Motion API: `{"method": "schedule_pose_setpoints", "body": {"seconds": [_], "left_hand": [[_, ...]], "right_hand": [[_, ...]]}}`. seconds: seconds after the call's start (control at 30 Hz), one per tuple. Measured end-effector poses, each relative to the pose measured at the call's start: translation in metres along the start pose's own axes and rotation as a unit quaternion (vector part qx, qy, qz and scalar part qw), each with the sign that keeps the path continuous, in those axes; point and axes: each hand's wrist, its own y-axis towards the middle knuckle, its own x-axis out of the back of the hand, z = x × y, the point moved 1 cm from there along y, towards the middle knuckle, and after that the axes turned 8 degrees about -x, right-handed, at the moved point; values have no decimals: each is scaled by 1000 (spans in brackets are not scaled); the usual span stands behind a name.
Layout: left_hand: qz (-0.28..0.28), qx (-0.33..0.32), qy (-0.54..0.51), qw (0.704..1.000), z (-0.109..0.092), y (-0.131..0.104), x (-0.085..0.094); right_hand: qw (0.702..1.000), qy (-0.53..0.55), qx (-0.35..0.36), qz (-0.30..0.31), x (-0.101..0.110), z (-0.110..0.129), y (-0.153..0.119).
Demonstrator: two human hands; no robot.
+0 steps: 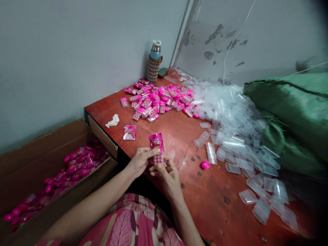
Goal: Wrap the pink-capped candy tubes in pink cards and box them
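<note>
Over the table's near edge, my left hand (144,160) and my right hand (167,172) hold one small clear container of pink balls (158,158) between them. A pink printed packet (156,140) stands up at the container's top end. My left thumb lies across the place where packet and container meet. My right fingers pinch the container's lower end. To the left of my hands another pink packet (129,132) lies flat on the red table (189,191).
Filled pink-capped containers (153,100) lie in a heap further back, near a bottle (154,65). Clear empty containers (238,147) spread across the right, beside a green sack (297,119). One pink cap (205,165) lies nearer. A carton (99,136) at left holds pink packs (77,164).
</note>
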Motion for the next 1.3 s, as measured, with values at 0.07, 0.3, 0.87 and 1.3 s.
{"method": "schedule_pose_setpoints", "body": {"seconds": [0.07,0.3,0.87,1.3], "left_hand": [[-25,-7,-11,1000,-1,0,1],[5,29,-39,999,6,-12,1],[-214,-195,-68,955,-48,-60,78],[6,-301,646,701,14,37,23]], "right_hand": [[1000,28,-10,-4,1,-2,-1],[991,129,-29,-32,3,0,12],[989,29,-101,108,-37,3,32],[996,-51,-35,-56,20,17,17]]}}
